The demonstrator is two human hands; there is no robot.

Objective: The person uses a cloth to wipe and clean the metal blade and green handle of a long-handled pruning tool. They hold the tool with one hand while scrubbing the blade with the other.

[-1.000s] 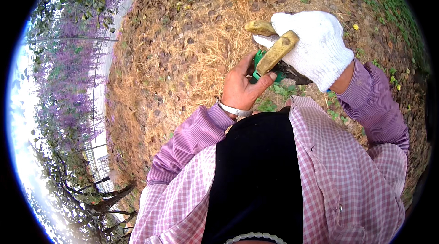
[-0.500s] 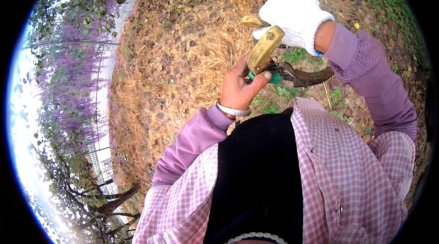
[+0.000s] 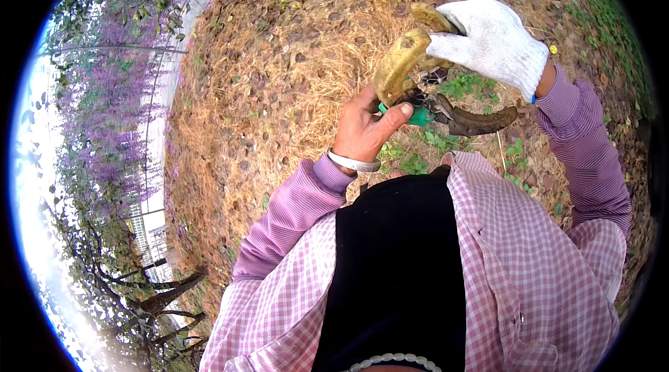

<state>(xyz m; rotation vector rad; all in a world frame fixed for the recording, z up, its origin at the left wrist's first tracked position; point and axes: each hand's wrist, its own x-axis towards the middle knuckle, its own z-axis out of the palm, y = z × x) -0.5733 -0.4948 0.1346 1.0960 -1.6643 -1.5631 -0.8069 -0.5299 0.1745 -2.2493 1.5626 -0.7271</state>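
My left hand [image 3: 366, 128], bare with a white bangle, is closed on a cluster of curved, banana-like pieces: a mottled yellow one [image 3: 396, 65] stands above my thumb, a green item [image 3: 418, 115] sits at its base, and a blackened curved one [image 3: 477, 120] sticks out to the right. My right hand [image 3: 491, 44], in a white knitted glove, grips another yellow curved piece [image 3: 428, 15] at the upper back, with a white finger resting against the front piece. Where the pieces join, it is dark and hard to make out.
Dry grass and fallen leaves [image 3: 265, 93] cover the ground, with green weeds [image 3: 474, 83] in patches. Along the left run a pale path [image 3: 164, 163], a wire fence and purple flowering plants [image 3: 104, 128]. A branching tree [image 3: 160, 302] is at lower left.
My gloved hand first rose away from me, then shifted right. The blackened curved piece, mostly hidden a second ago, now shows fully. My left hand has stayed nearly in place.
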